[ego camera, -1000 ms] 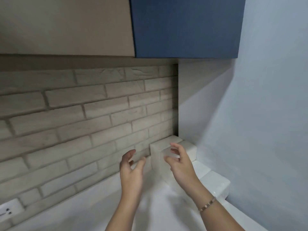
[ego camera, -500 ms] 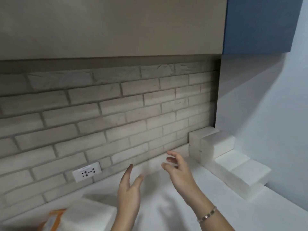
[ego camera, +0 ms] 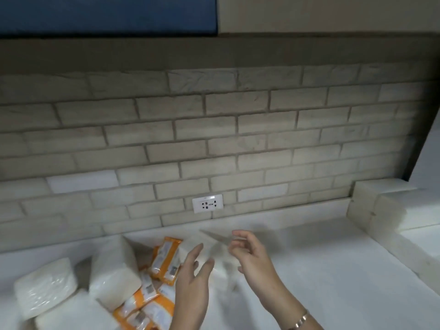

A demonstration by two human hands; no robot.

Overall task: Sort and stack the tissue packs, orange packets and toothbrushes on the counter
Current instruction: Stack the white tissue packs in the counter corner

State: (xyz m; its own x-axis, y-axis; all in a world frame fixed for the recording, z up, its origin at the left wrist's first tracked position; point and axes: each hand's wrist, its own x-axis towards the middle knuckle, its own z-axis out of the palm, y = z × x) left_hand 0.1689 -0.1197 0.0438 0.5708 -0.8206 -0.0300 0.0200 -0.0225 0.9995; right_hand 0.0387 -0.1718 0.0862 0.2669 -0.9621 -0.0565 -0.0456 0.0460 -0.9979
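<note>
My left hand (ego camera: 194,279) and my right hand (ego camera: 250,256) hover empty over the white counter (ego camera: 321,270), fingers loosely spread, on either side of a white tissue pack (ego camera: 214,244) lying just beyond them. Left of it sits a jumble of orange packets (ego camera: 165,257), more orange packets (ego camera: 145,306) below, and white tissue packs (ego camera: 114,275) (ego camera: 45,289). At the far right corner stands a stepped stack of white tissue packs (ego camera: 385,206). No toothbrushes show.
A brick backsplash runs behind the counter with a white wall socket (ego camera: 207,204) in it. Blue and beige upper cabinets (ego camera: 107,13) hang overhead. A grey side wall (ego camera: 428,167) closes the right end.
The view has swung left from the stacked packs in the corner to the loose pile. Both hands moved left with it and still hold nothing.
</note>
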